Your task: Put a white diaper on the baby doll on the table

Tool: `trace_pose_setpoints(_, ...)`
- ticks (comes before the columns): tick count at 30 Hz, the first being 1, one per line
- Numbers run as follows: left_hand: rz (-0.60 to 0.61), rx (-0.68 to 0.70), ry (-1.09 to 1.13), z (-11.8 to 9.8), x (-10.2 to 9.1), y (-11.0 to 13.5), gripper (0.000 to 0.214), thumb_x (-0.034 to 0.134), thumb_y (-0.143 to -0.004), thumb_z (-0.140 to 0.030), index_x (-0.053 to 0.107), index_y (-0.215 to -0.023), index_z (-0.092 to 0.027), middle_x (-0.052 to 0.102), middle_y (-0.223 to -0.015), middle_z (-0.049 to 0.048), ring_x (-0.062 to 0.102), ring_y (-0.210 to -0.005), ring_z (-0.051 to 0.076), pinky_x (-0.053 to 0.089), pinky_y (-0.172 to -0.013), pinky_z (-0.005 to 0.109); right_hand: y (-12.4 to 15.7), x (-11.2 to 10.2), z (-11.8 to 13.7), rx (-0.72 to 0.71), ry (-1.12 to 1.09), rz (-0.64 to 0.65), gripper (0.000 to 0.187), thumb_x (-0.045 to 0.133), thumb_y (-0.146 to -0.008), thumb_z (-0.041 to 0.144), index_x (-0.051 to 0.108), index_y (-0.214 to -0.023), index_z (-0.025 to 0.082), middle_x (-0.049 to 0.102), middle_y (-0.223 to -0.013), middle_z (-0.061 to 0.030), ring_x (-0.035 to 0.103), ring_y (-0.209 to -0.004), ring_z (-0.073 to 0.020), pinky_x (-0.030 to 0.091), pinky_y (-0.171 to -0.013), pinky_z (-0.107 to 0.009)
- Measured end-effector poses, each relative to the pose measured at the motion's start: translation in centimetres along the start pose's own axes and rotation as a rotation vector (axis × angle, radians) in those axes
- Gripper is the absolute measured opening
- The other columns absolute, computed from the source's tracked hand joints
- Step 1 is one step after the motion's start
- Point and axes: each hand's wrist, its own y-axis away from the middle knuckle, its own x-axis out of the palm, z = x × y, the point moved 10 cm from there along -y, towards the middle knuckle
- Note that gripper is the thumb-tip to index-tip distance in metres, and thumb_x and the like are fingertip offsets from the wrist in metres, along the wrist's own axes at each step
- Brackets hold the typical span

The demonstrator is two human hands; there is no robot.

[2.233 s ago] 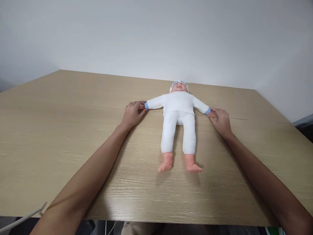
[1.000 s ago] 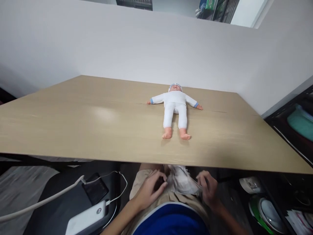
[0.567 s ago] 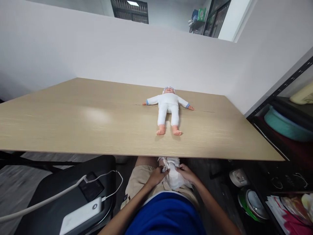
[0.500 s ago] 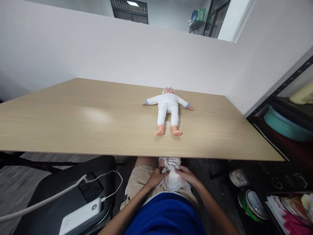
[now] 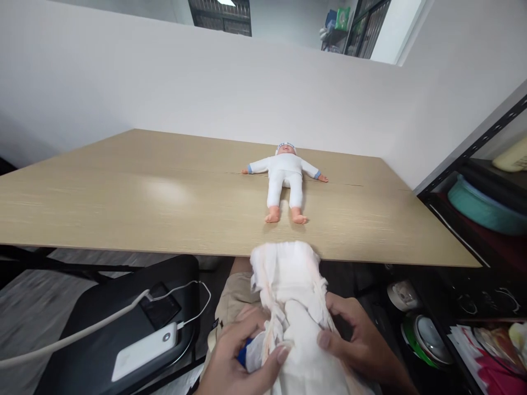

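Observation:
A white disposable diaper point(image 5: 300, 307), opened out lengthwise with ruffled side edges, is held up over my lap. Its far end overlaps the front edge of the table in view. My left hand point(image 5: 247, 351) grips the left edge, thumb on the inner face. On the opposite edge my right hand point(image 5: 358, 334) pinches it, thumb also on top. Beyond the diaper, a baby doll point(image 5: 285, 178) in a white suit with blue cuffs and a cap lies on its back, arms spread and feet toward me.
The doll lies on a wooden table point(image 5: 197, 219) against a white partition point(image 5: 247, 82). At left, a black chair point(image 5: 86, 334) carries a white power bank point(image 5: 144, 354) with cables. A dark shelf point(image 5: 436, 274) at right holds a teal round item point(image 5: 486, 206) and packets.
Both hands have raised the diaper from my lap, closer to the camera, so it appears much larger. The doll has stayed in place.

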Motion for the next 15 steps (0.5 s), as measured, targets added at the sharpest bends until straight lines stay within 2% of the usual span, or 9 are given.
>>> trace_pose_setpoints(2,-0.03,0.026,-0.019,0.3,-0.3,-1.0,0.032,0.082,-0.085,-0.059,0.073,-0.074,-0.03,0.073,-0.078,0.0037,0.067,-0.074,0.028,0.06,-0.073,0.041,-1.4,0.0,1.0,-0.011,0.005,-0.013,0.046,0.079,-0.089,0.067,0.073,-0.086,0.022,0.067,-0.077,-0.002,0.057,-0.072,-0.02,0.045,-0.064,-0.03)
trace_pose_setpoints(5,-0.014,-0.027,0.049,2.0,0.2,-3.3,0.03,0.074,-0.096,-0.057,0.07,-0.088,-0.028,0.074,-0.09,0.0034,0.07,-0.087,0.027,0.058,-0.079,0.036,-4.3,-0.3,0.5,-0.023,0.005,-0.089,0.043,0.074,-0.094,0.064,0.07,-0.088,0.022,0.063,-0.074,-0.0005,0.054,-0.07,-0.0186,0.044,-0.064,-0.03)
trace_pose_setpoints(7,0.001,-0.07,0.099,3.3,0.8,-4.9,0.031,0.07,-0.099,-0.058,0.066,-0.092,-0.028,0.072,-0.093,0.0026,0.069,-0.091,0.026,0.058,-0.081,0.034,-6.0,-0.7,-0.8,-0.033,0.032,-0.157,0.04,0.073,-0.096,0.061,0.068,-0.089,0.022,0.059,-0.072,0.0014,0.052,-0.069,-0.0175,0.043,-0.064,-0.03)
trace_pose_setpoints(10,0.011,-0.137,0.146,5.4,1.6,-6.5,0.035,0.072,-0.095,-0.061,0.06,-0.092,-0.027,0.069,-0.089,0.0009,0.068,-0.088,0.025,0.058,-0.081,0.033,-7.4,-0.9,-3.7,-0.012,0.097,-0.211,0.034,0.072,-0.098,0.056,0.067,-0.093,0.023,0.054,-0.07,0.0037,0.051,-0.067,-0.0169,0.042,-0.064,-0.03)
trace_pose_setpoints(13,0.044,-0.235,0.187,7.9,2.4,-6.8,0.04,0.074,-0.091,-0.064,0.059,-0.093,-0.027,0.068,-0.088,0.0002,0.068,-0.087,0.025,0.058,-0.082,0.033,-7.5,-0.7,-6.5,0.042,0.161,-0.21,0.033,0.07,-0.1,0.055,0.071,-0.101,0.022,0.056,-0.07,0.0034,0.053,-0.066,-0.0179,0.043,-0.065,-0.032)
trace_pose_setpoints(15,0.058,-0.271,0.204,9.1,2.8,-6.5,0.042,0.075,-0.089,-0.066,0.059,-0.095,-0.027,0.068,-0.09,0.0003,0.069,-0.09,0.025,0.059,-0.083,0.033,-7.1,-0.8,-7.5,0.06,0.217,-0.237,0.033,0.071,-0.1,0.055,0.073,-0.107,0.022,0.061,-0.073,0.0015,0.056,-0.067,-0.0193,0.046,-0.067,-0.034)
